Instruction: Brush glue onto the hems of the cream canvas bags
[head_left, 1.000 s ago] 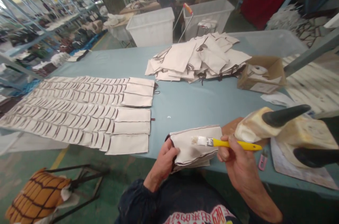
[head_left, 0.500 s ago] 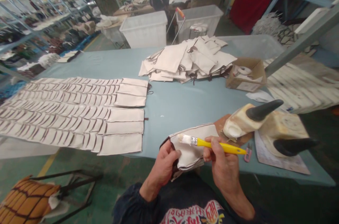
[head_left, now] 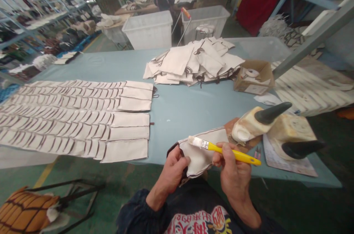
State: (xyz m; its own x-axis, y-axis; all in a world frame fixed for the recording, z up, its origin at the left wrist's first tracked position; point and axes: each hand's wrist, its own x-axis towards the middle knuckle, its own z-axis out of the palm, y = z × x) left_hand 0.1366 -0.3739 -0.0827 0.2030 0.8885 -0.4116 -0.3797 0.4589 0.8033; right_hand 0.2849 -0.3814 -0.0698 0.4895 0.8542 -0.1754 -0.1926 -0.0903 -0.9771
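Observation:
My left hand pinches the left edge of a cream fabric piece with dark brown trim, which lies at the table's near edge. In my right hand is a paintbrush with a yellow handle, held between thumb and fingers. Its pale bristles point left, over the upper left part of the fabric piece; whether they touch it I cannot tell. Right of the fabric stand two yellowed containers, one with a black cone-shaped spout, the other also bearing a black spout.
Overlapping rows of cream fabric pieces cover the left of the blue table. A loose heap of them lies at the back. A cardboard box holds a tape roll. Small pink-handled snips lie near the containers. White bins stand beyond.
The view has shifted slightly. The brush has tilted a little, its bristle end a bit higher against the fabric. Both hands keep their grips.

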